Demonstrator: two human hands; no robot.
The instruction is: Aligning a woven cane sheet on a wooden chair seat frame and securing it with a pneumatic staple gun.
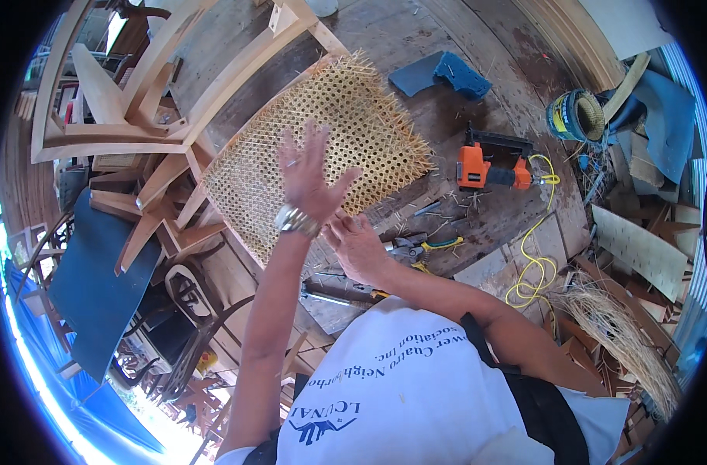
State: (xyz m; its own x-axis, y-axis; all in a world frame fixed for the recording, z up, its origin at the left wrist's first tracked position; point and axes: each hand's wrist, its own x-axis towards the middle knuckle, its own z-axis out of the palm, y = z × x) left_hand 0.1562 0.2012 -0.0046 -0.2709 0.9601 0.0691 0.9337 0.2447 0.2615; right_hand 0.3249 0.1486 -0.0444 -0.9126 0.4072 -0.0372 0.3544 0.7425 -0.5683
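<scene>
A square panel of woven cane webbing (346, 116) with frayed strand ends lies on the wooden workbench (260, 46). Over its middle, my left hand (311, 174) has its fingers spread and slightly blurred, a metal watch on the wrist. It holds nothing; whether the palm touches the cane I cannot tell. My right hand (357, 248) rests at the panel's near edge, just below the left wrist, with its fingers loosely extended and nothing visible in them. Yellow-handled pliers (443, 243) lie right of that hand.
An orange-and-black staple gun (477, 167) with a yellow air hose (533, 267) sits at right. Beyond the cane lie blue pads (462, 75). A round tin (574, 116) stands far right. Wooden chair frames (160, 116) crowd the left. Cane scraps litter the bench.
</scene>
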